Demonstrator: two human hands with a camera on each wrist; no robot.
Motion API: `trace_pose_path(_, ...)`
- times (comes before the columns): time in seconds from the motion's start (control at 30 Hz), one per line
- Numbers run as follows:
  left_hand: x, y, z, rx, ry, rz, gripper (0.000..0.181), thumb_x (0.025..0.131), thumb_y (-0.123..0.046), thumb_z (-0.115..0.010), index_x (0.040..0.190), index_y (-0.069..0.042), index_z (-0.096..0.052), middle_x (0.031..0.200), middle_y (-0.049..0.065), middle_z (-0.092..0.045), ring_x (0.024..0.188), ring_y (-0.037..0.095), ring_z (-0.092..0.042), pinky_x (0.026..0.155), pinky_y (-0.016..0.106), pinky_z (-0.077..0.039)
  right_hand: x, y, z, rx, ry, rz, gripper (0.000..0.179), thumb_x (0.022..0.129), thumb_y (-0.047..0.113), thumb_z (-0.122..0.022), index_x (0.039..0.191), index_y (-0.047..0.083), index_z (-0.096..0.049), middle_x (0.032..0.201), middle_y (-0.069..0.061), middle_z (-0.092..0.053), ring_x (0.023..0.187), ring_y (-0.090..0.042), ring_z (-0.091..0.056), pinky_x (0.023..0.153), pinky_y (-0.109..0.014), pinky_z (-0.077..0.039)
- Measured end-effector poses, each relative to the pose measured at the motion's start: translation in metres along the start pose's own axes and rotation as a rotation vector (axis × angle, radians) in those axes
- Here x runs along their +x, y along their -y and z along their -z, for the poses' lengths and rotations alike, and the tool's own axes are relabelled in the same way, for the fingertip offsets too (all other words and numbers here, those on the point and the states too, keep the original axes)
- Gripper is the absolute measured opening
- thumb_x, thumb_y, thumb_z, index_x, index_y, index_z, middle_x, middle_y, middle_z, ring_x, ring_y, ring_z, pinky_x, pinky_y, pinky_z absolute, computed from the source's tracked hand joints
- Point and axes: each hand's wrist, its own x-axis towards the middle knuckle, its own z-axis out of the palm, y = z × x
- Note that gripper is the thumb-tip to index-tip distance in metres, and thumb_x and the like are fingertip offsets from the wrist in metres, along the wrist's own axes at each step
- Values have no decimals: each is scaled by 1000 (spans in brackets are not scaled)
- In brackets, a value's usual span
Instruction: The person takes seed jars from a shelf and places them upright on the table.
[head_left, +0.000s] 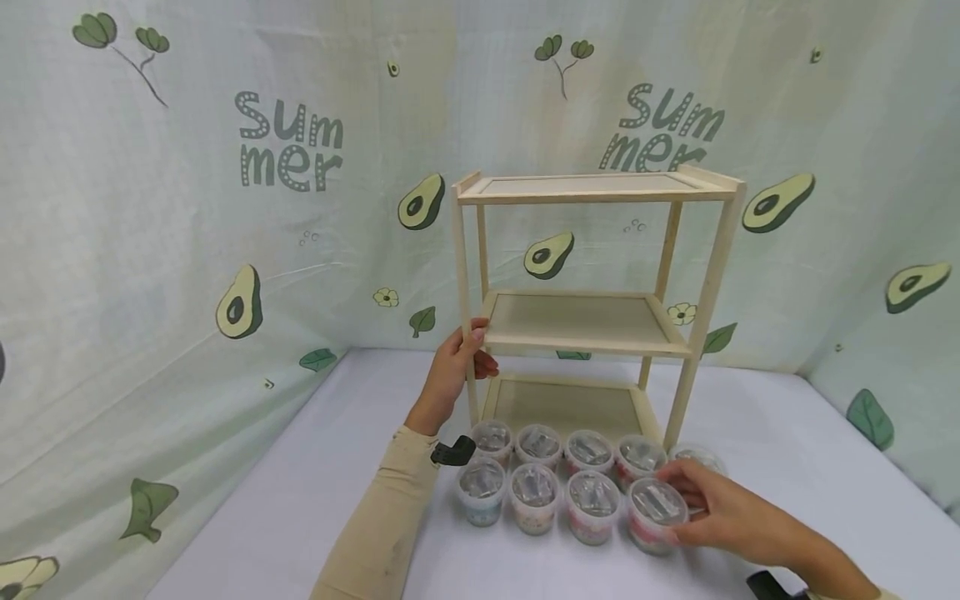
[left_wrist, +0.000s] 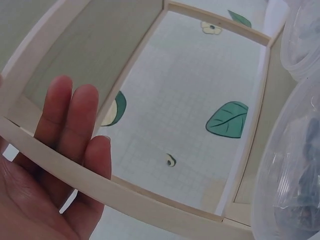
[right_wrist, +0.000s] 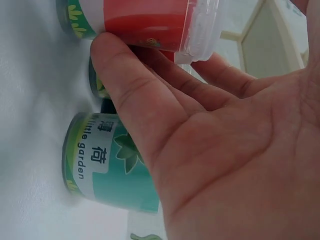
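Observation:
My left hand (head_left: 457,358) grips the left front post of a three-tier wooden shelf (head_left: 585,346) at its middle board. In the left wrist view, the fingers (left_wrist: 82,117) curl round the pale wood. My right hand (head_left: 723,508) holds the right end cup (head_left: 654,521) of the front row, thumb at the near side and other fingers at the back. That cup (right_wrist: 145,22) has a red label and a clear lid in the right wrist view. Beside it stands a green "little garden" cup (right_wrist: 115,162), behind the thumb.
Several more lidded cups (head_left: 534,492) stand in two rows before the shelf's bottom board (head_left: 570,406). Another lidded cup (head_left: 697,456) sits by the right front post, partly behind my right hand. A white tabletop (head_left: 300,467) lies beneath, with an avocado-print cloth (head_left: 337,225) behind.

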Motion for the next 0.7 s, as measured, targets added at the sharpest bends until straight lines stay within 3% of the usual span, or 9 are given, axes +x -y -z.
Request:
trace_pose_path(0.17, 1, -2, -3, 7, -3, -18, 46, 104, -45, -53, 140, -16, -56, 81, 17, -67, 73, 28, -71, 72, 35, -55, 0, 1, -3, -29, -35, 6, 59, 91, 18, -76, 131, -10, -43, 130, -23, -53, 112, 4, -55, 88, -15, -47)
trace_pose_path(0.43, 0, -2, 0, 2, 15, -15, 47, 106, -41, -51, 143, -12, -53, 83, 20, -66, 74, 32, -70, 74, 39, -57, 3, 0, -10, -61, -87, -13, 60, 89, 18, -78, 129, -10, -42, 127, -19, -54, 112, -13, -59, 84, -21, -52)
trace_pose_path(0.7, -6, 10, 8, -37, 39, -29, 47, 105, -38, -53, 148, -18, -50, 89, 19, -67, 79, 29, -70, 78, 39, -57, -5, 7, -8, -144, -83, 32, 56, 93, 21, -74, 132, -9, -46, 128, -20, -58, 106, -3, -61, 84, -25, -55)
